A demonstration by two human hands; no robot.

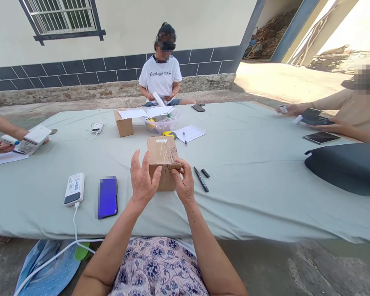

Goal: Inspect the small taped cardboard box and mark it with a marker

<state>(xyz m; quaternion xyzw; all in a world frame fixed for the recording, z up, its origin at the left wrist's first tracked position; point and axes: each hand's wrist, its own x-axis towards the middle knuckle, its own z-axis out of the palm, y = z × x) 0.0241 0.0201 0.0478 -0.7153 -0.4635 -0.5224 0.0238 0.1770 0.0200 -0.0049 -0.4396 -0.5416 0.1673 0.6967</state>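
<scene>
I see both hands on the small cardboard box [163, 162], which stands on the pale green table cover [249, 181] straight ahead of me, about midway between the near edge and the middle of the table; my left hand [142, 181] has its fingers spread and its palm against the box's left face, pressing rather than clenching; my right hand [184, 185] pinches the front upper edge of the box between thumb and fingers, where a taped flap seems to lie; I cannot tell whether the flap is fully sealed.

Just right of the box lie a black marker [201, 179] and its separate cap [205, 173]; to the left rest a phone [107, 197] and a white power bank [74, 189] with a cable running off the near edge; farther back stand a second cardboard box [123, 123], a clear plastic bowl [161, 122], a yellow tape measure [169, 134] and a sheet of paper [189, 133]; three other people work at the far and side edges, well apart from my hands.

My worry: the box is light and held only by fingertips and a flat palm, so an uneven push could tip it or skid it into the marker, which may roll; the uncapped tip could stain the cover; a dragging sleeve or wrist could catch the cable and pull the power bank off.
</scene>
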